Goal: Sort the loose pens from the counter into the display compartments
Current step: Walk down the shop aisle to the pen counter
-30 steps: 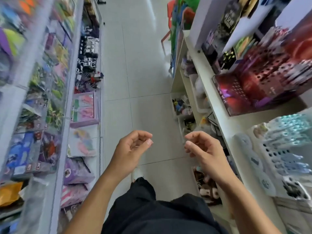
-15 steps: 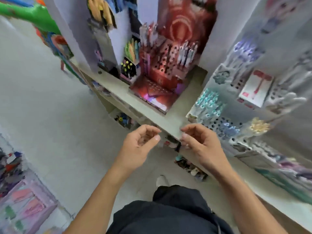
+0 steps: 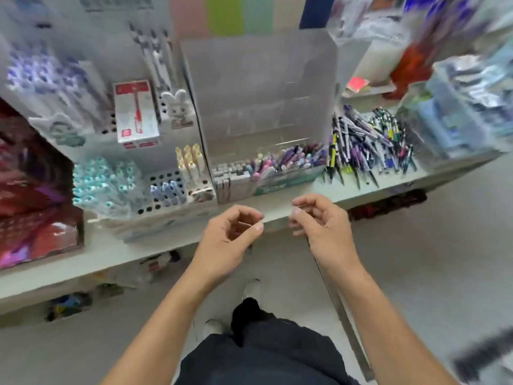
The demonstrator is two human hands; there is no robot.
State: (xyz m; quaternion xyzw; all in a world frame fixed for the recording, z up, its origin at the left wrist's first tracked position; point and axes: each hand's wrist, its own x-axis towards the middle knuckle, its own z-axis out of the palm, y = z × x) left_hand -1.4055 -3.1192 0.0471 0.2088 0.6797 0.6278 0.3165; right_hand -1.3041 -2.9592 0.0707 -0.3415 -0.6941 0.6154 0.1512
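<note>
A heap of loose pens [image 3: 369, 143], mostly purple, black and green, lies on the pale counter [image 3: 283, 202] at the right. Left of the heap stands a clear tiered display [image 3: 258, 87]; its upper compartments look bare and its front row [image 3: 280, 162] holds several pens and grey markers. My left hand [image 3: 230, 237] and my right hand [image 3: 319, 220] hover side by side just in front of the counter edge, below the display. Both have loosely curled fingers and hold nothing.
Left of the display stand a white perforated pen rack [image 3: 163, 187], teal-capped pens [image 3: 100, 182], a red-and-white box [image 3: 136, 115] and a red display [image 3: 30, 207]. Plastic-wrapped packs [image 3: 460, 112] crowd the counter's right end. Goods sit on the lower shelf [image 3: 69, 304].
The view has swung right from the shop aisle to face the counter, the clear display and the pen heap. Both hands keep the same curled, empty pose in front of me.
</note>
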